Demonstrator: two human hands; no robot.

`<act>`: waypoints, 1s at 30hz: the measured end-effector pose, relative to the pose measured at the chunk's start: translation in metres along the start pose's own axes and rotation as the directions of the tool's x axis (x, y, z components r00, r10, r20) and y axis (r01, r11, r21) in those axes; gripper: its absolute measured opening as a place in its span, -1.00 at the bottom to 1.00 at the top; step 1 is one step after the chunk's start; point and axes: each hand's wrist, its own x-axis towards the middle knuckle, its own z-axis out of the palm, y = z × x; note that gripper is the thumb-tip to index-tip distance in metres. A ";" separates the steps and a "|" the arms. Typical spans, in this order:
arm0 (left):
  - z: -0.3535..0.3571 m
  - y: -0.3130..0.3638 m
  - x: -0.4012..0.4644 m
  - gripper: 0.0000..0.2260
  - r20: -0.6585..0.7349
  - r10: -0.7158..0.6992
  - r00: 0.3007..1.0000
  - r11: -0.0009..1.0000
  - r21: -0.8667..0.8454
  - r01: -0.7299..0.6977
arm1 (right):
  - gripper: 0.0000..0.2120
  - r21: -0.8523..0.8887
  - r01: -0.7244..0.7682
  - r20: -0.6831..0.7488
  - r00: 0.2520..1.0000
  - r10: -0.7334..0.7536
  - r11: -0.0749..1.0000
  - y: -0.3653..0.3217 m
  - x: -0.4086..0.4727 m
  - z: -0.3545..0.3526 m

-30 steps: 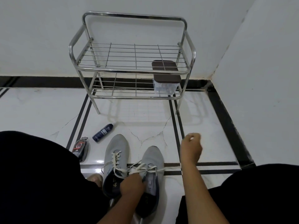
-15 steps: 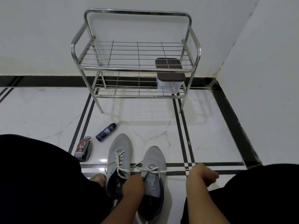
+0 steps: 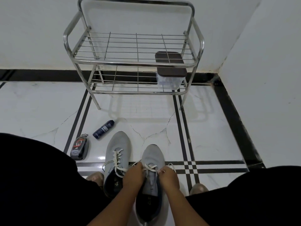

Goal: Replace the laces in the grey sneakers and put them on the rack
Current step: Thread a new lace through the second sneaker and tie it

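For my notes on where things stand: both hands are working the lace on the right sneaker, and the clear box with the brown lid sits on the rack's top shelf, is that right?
Not quite. The head view shows the clear box with the brown lid on the lower shelf of the rack, not the top. The rest holds: the left hand and right hand both work the lace on the right sneaker.

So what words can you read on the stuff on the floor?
None can be read.
Dark blue bottle: white label print, too small and blurred.
Black shoe polish pack: red and white print, too blurred.
Sneaker insoles: faint marks, unreadable.
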 end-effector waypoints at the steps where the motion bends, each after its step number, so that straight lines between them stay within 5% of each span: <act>1: 0.000 0.000 0.001 -0.80 0.002 -0.012 1.000 1.000 -0.002 0.012 | -0.79 -0.010 -0.005 0.005 1.000 0.005 1.000 -0.001 0.002 0.000; 8: 0.007 -0.001 0.006 -0.78 -0.072 -0.113 0.991 0.993 0.028 0.115 | -0.80 0.004 -0.182 -0.126 0.975 0.182 0.983 0.012 0.009 -0.008; 15: 0.007 0.002 0.004 -0.78 -0.057 -0.128 0.990 0.991 0.019 0.129 | -0.73 -0.041 -0.274 -0.086 0.959 0.270 0.961 0.012 0.009 -0.009; 21: -0.001 0.014 0.000 -0.67 -0.033 -0.188 0.982 0.981 -0.051 0.186 | -0.58 0.330 -0.313 -0.213 0.894 0.394 0.890 -0.016 0.011 -0.031; 27: 0.019 0.017 -0.023 -0.68 -0.008 -0.212 0.977 0.977 -0.017 0.211 | -0.74 0.289 0.074 -0.286 0.958 0.012 0.955 -0.048 0.012 -0.044; 30: 0.021 0.012 -0.029 -0.78 -0.047 -0.233 0.971 0.967 -0.120 0.226 | -0.73 0.350 0.107 -0.201 0.979 -0.037 0.930 -0.049 0.004 -0.028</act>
